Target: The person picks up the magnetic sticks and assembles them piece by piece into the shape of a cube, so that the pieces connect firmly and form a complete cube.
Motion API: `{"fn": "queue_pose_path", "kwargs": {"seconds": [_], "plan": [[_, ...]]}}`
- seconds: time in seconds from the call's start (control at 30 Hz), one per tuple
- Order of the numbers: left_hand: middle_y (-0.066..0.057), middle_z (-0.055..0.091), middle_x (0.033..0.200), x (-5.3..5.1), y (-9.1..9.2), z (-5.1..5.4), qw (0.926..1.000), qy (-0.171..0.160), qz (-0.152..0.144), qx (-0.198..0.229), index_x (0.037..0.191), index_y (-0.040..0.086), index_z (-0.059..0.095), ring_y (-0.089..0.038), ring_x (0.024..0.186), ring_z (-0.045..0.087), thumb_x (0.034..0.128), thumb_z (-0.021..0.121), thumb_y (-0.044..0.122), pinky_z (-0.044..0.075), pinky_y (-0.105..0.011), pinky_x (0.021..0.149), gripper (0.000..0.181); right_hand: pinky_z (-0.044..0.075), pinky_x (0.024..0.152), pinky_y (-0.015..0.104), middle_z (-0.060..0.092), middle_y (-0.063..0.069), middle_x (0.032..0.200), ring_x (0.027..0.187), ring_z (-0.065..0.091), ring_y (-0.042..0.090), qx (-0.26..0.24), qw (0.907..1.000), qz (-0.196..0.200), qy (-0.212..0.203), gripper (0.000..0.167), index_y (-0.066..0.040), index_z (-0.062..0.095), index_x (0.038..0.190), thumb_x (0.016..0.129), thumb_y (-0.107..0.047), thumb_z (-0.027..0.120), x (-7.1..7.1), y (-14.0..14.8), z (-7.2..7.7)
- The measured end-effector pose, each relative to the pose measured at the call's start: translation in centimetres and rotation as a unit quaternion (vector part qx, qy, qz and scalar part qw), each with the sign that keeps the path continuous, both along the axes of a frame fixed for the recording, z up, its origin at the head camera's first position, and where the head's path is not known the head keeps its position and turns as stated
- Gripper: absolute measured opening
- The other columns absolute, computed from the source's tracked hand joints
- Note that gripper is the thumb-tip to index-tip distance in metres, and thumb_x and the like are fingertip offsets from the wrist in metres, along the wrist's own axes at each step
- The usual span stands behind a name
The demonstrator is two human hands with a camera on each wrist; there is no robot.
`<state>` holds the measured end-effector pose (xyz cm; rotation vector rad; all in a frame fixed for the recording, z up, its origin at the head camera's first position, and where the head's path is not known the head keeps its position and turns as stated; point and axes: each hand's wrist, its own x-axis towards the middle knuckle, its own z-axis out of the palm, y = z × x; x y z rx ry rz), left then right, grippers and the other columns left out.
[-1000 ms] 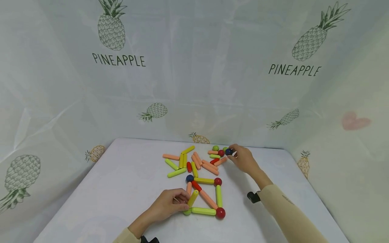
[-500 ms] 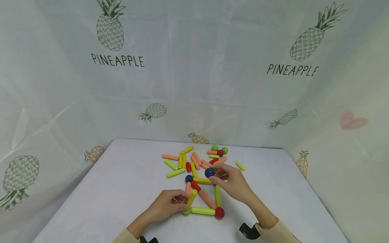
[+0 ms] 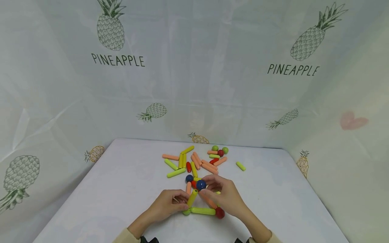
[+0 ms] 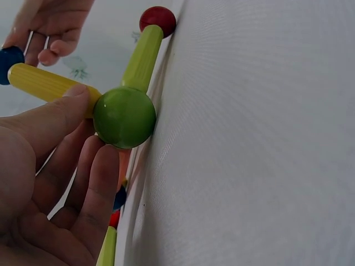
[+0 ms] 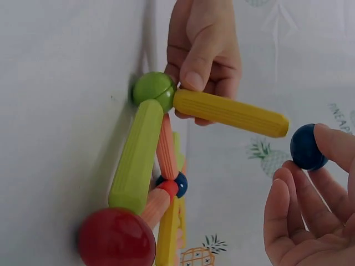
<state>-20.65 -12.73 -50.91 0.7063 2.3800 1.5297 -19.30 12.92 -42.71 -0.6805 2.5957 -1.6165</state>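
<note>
My left hand (image 3: 165, 205) pinches a yellow rod (image 5: 230, 112) low down, where it rises at a slant from a green ball (image 4: 125, 117). Between thumb and fingertips my right hand (image 3: 226, 195) holds a blue ball (image 5: 306, 147). A small gap separates that ball from the rod's upper end in the right wrist view. The green ball belongs to a flat frame on the table: a light green rod (image 3: 203, 211) runs from it to a red ball (image 5: 117, 238), and an orange rod (image 5: 166, 147) to another blue ball (image 3: 189, 178). My right hand hides part of the frame.
Loose yellow, orange, green and red rods (image 3: 176, 173) lie behind the frame. Farther back, two green balls (image 3: 225, 150) and a red ball (image 3: 220, 153) sit beside short rods. One light green rod (image 3: 240, 166) lies apart at right. A pineapple-print sheet (image 3: 194, 84) hangs behind the table (image 3: 121, 175).
My right hand has carried the blue ball from the back right pile forward and left to the yellow rod's top. A green rod at right has come into view. My left hand stays in place.
</note>
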Motion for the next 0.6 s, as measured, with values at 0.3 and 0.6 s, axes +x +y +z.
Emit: {"fn": "queue_pose_path", "kwargs": {"seconds": [0.3, 0.6], "plan": [[0.01, 0.07, 0.097, 0.0, 0.0, -0.1, 1.0, 0.004, -0.001, -0.002, 0.108, 0.03, 0.071, -0.013, 0.086, 0.064, 0.0877, 0.073, 0.034, 0.053, -0.028, 0.075, 0.021, 0.055, 0.075, 0.032, 0.068, -0.005, 0.099, 0.08, 0.065, 0.017, -0.003, 0.9996, 0.024, 0.011, 0.031, -0.021, 0.067, 0.115, 0.087, -0.029, 0.076, 0.5, -0.4, 0.0], [0.01, 0.07, 0.097, 0.0, 0.0, 0.0, 1.0, 0.0, 0.004, -0.003, 0.107, 0.031, 0.071, -0.013, 0.086, 0.064, 0.0869, 0.074, 0.035, 0.053, -0.027, 0.074, 0.021, 0.055, 0.078, 0.036, 0.068, -0.009, 0.099, 0.082, 0.065, 0.016, -0.014, 0.9999, 0.003, -0.006, 0.034, -0.031, 0.065, 0.114, 0.084, -0.039, 0.077, -0.3, 0.0, -1.7]]}}
